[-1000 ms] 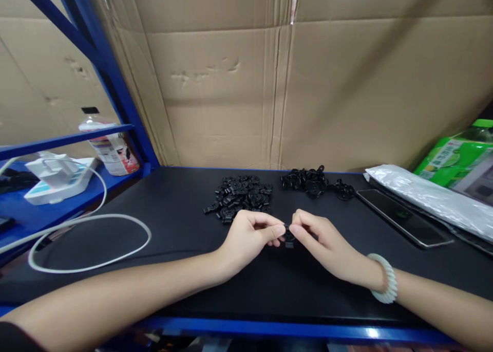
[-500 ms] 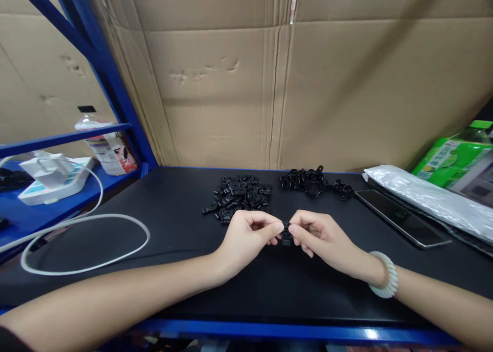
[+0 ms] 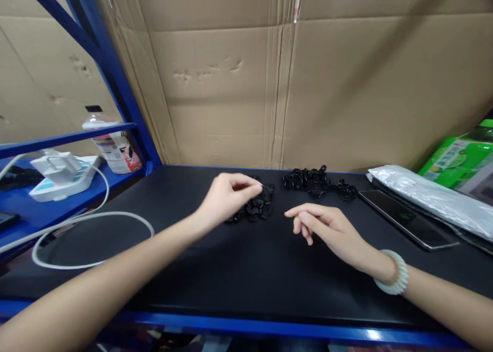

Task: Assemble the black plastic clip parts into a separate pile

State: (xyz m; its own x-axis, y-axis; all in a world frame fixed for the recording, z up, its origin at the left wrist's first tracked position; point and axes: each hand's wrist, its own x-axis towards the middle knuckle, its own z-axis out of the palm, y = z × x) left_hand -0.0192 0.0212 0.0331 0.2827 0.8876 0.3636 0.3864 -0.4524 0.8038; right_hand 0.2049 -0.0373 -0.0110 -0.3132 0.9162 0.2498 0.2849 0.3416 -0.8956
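My left hand (image 3: 231, 198) is over the pile of small black plastic parts (image 3: 257, 208), hiding much of it. Thumb and forefinger are pinched together at the pile's upper edge; whatever sits between them is too small to make out. To the right, my right hand (image 3: 323, 226) hovers above the black tabletop (image 3: 246, 270), its forefinger stretched out and the other fingers loosely bent. Nothing shows in it. A second heap of black ring-shaped parts (image 3: 316, 182) lies farther back, beyond the right hand.
A phone (image 3: 406, 219) and a silvery plastic package (image 3: 431, 190) lie at the right, with a green pack (image 3: 458, 156) behind. At left, a white cable (image 3: 103, 215) loops over the tabletop near a power strip (image 3: 65, 180) and a bottle (image 3: 111, 141). Cardboard (image 3: 215, 95) stands behind.
My hands have come apart from the small black part they held together. The left has moved left and up to the pile; the right stays near its place, its forefinger now extended.
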